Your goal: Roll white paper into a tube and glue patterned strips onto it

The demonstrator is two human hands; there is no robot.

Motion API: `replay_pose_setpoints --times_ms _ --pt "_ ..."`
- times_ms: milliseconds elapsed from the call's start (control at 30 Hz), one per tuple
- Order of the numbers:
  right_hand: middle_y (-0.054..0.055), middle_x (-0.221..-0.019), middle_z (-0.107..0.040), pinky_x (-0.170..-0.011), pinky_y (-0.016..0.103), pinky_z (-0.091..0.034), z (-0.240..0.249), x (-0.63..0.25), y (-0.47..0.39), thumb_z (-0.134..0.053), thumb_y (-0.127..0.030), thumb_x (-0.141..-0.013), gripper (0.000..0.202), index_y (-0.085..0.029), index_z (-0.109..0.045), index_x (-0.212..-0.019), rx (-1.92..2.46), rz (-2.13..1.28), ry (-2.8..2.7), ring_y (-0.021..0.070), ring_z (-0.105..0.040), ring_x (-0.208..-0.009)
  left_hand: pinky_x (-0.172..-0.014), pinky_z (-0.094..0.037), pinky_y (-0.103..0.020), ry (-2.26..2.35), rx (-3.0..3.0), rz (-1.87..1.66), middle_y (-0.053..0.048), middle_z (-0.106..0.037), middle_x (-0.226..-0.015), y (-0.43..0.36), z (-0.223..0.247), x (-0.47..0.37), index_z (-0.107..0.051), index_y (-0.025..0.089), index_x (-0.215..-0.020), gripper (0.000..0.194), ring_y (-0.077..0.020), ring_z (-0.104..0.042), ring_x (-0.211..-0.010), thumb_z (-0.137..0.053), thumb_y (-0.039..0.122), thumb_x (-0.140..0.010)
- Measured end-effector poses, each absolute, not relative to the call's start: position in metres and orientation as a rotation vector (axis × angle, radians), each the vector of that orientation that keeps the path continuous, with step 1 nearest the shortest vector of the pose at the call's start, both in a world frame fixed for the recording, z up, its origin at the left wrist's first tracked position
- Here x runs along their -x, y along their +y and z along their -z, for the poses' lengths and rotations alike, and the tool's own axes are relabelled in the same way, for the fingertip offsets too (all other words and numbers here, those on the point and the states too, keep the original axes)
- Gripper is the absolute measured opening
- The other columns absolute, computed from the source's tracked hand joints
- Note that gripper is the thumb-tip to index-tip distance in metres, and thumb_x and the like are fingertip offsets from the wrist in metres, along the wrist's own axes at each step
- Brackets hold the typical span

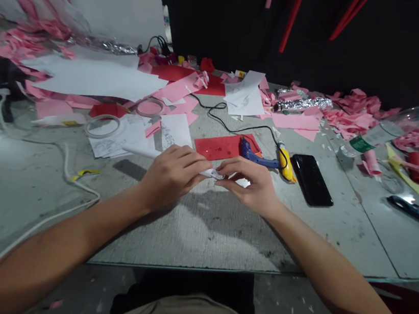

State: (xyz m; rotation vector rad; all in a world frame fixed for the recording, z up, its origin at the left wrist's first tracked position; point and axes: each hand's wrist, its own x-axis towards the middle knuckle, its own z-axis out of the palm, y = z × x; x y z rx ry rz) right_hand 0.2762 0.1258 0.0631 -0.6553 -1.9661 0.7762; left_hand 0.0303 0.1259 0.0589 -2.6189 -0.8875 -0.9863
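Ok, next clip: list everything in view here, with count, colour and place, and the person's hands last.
white paper piece: one, white, pinched between both hands at table centre
red card: one, red, flat just beyond the hands
glue gun: one, blue and yellow, lying right of the red card, black cord trailing back
phone: one, black, face up right of the glue gun
tape rolls: two, clear, left of centre
white sheets: several, white, back left and centre
pink paper scraps: many, pink, along the back and right
foil roll: one, silver, back right
plastic bottle: one, clear, green label, lying at right
white cable: one, white, left side
table: one, grey
left hand: one, gripping the paper piece
right hand: one, pinching its other end
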Motion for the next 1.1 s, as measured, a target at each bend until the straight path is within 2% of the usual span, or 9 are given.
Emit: replay_pose_setpoints --times_ms 100,233,300,400,533,600,700,833,1100 --pt "0.006 -0.102 -0.077 -0.072 0.030 -0.063 -0.063 -0.275 0.124 -0.081 -0.028 -0.094 0.008 -0.023 -0.076 -0.098 0.659 -0.747 -1.950 0.0173 -0.073 -0.091 -0.082 -0.052 -0.040 -0.868 2.601 0.990 -0.008 -0.079 -0.102 0.124 -0.060 -0.030 -0.070 0.018 -0.113 0.012 -0.0244 -0.071 -0.091 -0.062 0.022 -0.105" --pt "0.006 -0.110 -0.077 -0.071 0.028 -0.063 -0.065 -0.275 0.123 -0.089 -0.034 -0.087 0.028 -0.022 -0.076 -0.109 0.814 -1.024 -1.812 0.0167 -0.074 -0.089 -0.076 -0.051 -0.037 -0.918 2.562 0.953 -0.008 -0.078 -0.102 0.121 -0.062 -0.029 -0.072 0.021 -0.119 0.017 -0.0228 -0.069 -0.087 -0.059 0.023 -0.107" --pt "0.005 -0.105 -0.078 -0.068 0.027 -0.062 -0.064 -0.276 0.124 -0.090 -0.039 -0.084 0.033 -0.021 -0.077 -0.109 0.870 -1.176 -1.746 0.0151 -0.072 -0.081 -0.075 -0.050 -0.038 -0.938 2.572 0.915 -0.008 -0.076 -0.103 0.121 -0.062 -0.029 -0.072 0.022 -0.123 0.021 -0.0233 -0.068 -0.086 -0.057 0.024 -0.108" --pt "0.004 -0.094 -0.077 -0.065 0.027 -0.060 -0.063 -0.276 0.126 -0.091 -0.041 -0.084 0.030 -0.019 -0.079 -0.102 0.878 -1.262 -1.698 0.0138 -0.070 -0.074 -0.077 -0.052 -0.038 -0.926 2.628 0.914 -0.010 -0.074 -0.104 0.123 -0.059 -0.030 -0.071 0.020 -0.126 0.024 -0.0241 -0.067 -0.089 -0.057 0.026 -0.108" --pt "0.004 -0.096 -0.079 -0.065 0.025 -0.058 -0.059 -0.276 0.130 -0.093 -0.036 -0.082 0.023 -0.020 -0.082 -0.095 0.869 -1.256 -1.658 0.0139 -0.070 -0.079 -0.086 -0.055 -0.041 -0.877 2.731 0.990 -0.014 -0.074 -0.111 0.126 -0.057 -0.033 -0.068 0.013 -0.132 0.032 -0.0262 -0.066 -0.097 -0.062 0.032 -0.107" --pt "0.003 -0.093 -0.079 -0.063 0.025 -0.058 -0.057 -0.276 0.132 -0.095 -0.034 -0.079 0.025 -0.020 -0.082 -0.094 0.848 -1.340 -1.588 0.0129 -0.070 -0.074 -0.089 -0.054 -0.041 -0.877 2.771 0.992 -0.013 -0.076 -0.112 0.126 -0.057 -0.034 -0.068 0.013 -0.132 0.032 -0.0260 -0.066 -0.098 -0.062 0.032 -0.107" --pt "0.002 -0.093 -0.080 -0.063 0.025 -0.061 -0.054 -0.276 0.136 -0.098 -0.031 -0.074 0.029 -0.020 -0.082 -0.095 0.797 -1.490 -1.506 0.0125 -0.070 -0.071 -0.083 -0.052 -0.038 -0.889 2.809 0.949 -0.011 -0.077 -0.107 0.127 -0.056 -0.033 -0.072 0.016 -0.124 0.028 -0.0245 -0.067 -0.092 -0.056 0.035 -0.110" --pt "0.004 -0.100 -0.081 -0.068 0.027 -0.064 -0.054 -0.278 0.138 -0.094 -0.031 -0.079 0.023 -0.021 -0.084 -0.098 0.748 -1.596 -1.472 0.0137 -0.074 -0.078 -0.075 -0.051 -0.033 -0.932 2.859 1.022 -0.008 -0.075 -0.098 0.129 -0.052 -0.032 -0.073 0.017 -0.115 0.034 -0.0209 -0.069 -0.084 -0.050 0.042 -0.113" --pt "0.001 -0.091 -0.078 -0.062 0.025 -0.059 -0.048 -0.279 0.141 -0.094 -0.024 -0.079 0.016 -0.022 -0.083 -0.091 0.666 -1.531 -1.479 0.0113 -0.070 -0.071 -0.074 -0.052 -0.030 -0.963 2.959 1.120 -0.006 -0.074 -0.094 0.130 -0.051 -0.033 -0.070 0.017 -0.118 0.027 -0.0191 -0.069 -0.082 -0.057 0.039 -0.110"
